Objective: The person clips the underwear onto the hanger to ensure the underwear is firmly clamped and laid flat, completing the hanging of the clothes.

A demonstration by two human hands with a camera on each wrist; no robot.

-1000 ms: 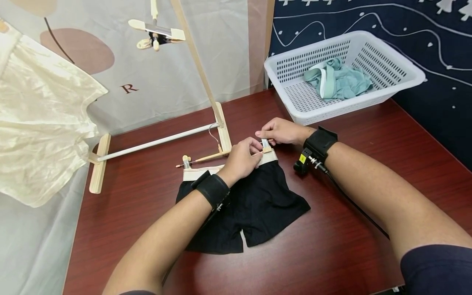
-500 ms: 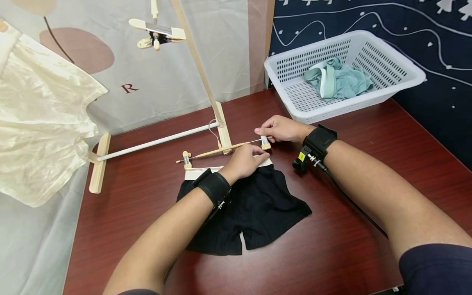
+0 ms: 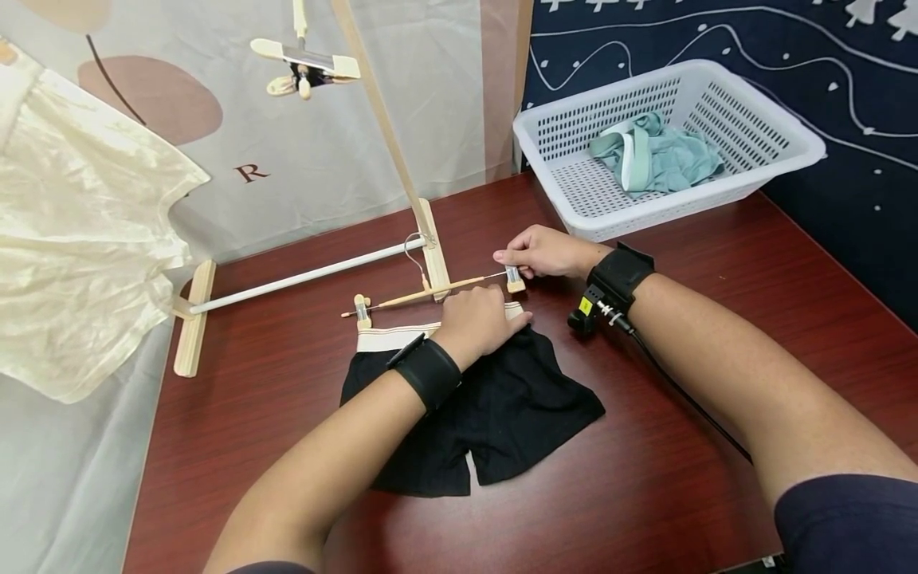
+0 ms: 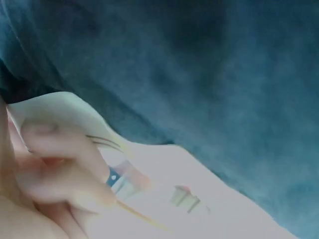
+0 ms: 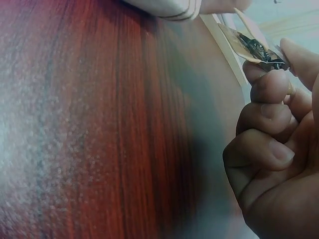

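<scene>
Black shorts with a cream waistband lie flat on the red-brown table. My left hand rests on the right part of the waistband, fingers curled over it; the left wrist view shows blurred fingers against the waistband and dark cloth. Just beyond the waistband lies a wooden clip hanger. My right hand pinches its right clip; the right wrist view shows that clip between the fingertips. The left clip touches the waistband's left end.
A white plastic basket holding a teal garment stands at the back right. A wooden drying rack with a white base rod stands behind the hanger. A cream garment hangs at left, another clip hanger above.
The hanger's right end has moved off the waistband, a little away from me, held by my right hand. My left hand has left the clip and settled on the waistband.
</scene>
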